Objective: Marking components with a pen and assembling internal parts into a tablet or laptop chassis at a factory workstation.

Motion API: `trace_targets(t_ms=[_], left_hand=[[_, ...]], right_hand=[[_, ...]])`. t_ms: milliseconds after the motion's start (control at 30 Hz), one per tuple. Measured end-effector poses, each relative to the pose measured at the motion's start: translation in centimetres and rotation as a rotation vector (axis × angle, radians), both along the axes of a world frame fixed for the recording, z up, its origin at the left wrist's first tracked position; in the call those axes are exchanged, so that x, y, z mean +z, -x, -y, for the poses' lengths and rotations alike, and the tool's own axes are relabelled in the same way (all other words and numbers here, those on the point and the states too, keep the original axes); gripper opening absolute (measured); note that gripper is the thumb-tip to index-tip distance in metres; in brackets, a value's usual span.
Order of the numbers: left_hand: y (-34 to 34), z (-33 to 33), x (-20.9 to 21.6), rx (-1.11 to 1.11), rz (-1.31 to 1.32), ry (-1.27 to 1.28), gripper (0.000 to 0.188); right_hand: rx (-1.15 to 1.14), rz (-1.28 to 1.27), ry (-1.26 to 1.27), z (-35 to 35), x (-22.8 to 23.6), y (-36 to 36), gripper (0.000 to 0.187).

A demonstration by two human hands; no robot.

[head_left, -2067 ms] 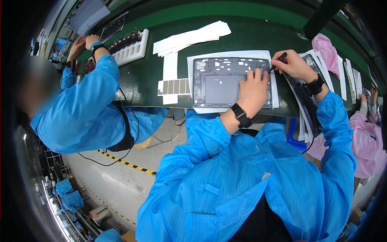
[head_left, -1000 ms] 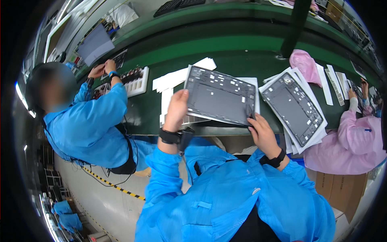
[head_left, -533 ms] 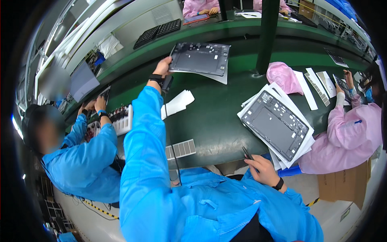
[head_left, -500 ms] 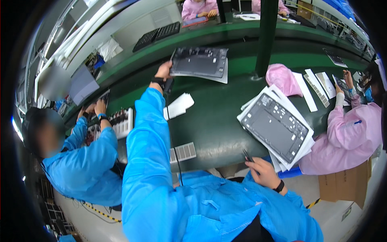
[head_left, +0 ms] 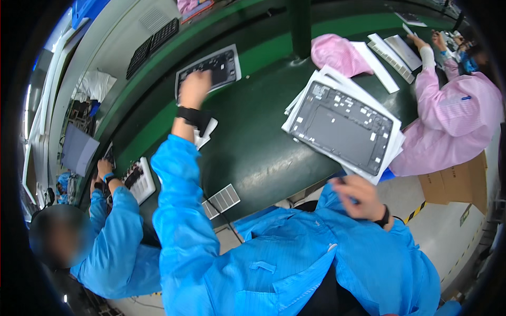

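The left hand (head_left: 194,88) is stretched far out across the dark green surface (head_left: 253,142), lying palm down on a grey panel (head_left: 220,64) that sits on a white sheet at the far side, by the lighter green strip; its fingers look loosely curled over the panel's near edge, but whether they actually grip it cannot be told. A black wristband (head_left: 188,114) circles that arm just above the blue sleeve, and a small white paper (head_left: 205,132) lies on the surface just beside the wrist. The right hand (head_left: 357,195) hangs near the body at the front edge of the surface, fingers curled around a thin dark pen-like tool (head_left: 343,183), though blur hides the exact grip. Just beyond it, a second, larger grey panel (head_left: 341,126) lies tilted on a stack of white sheets (head_left: 311,87). A pink cloth (head_left: 336,53) sits behind that stack. To the right, a person in a pink coat (head_left: 453,121) works nearby; to the left, a person in a blue coat (head_left: 118,237) reaches to a white tray (head_left: 138,179).
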State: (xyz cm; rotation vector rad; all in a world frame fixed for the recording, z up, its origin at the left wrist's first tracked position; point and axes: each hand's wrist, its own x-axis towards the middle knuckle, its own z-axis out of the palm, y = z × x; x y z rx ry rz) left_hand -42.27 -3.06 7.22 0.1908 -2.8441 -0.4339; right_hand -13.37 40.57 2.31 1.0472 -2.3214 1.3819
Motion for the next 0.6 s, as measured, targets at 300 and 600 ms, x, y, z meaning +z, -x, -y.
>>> trace_targets(t_ms=[300,600], left_hand=[[-14.9,-18.8,-3.8,-0.084,0.248,-0.417,0.043],[-13.4,-18.9,-4.9,-0.218,0.395,-0.471,0.032]], right_hand=[[-0.959,-0.049,-0.074,-6.9,-0.9,2.2,0.033],[-0.903,0.346,0.112,-5.8,-3.5,2.0,0.031]])
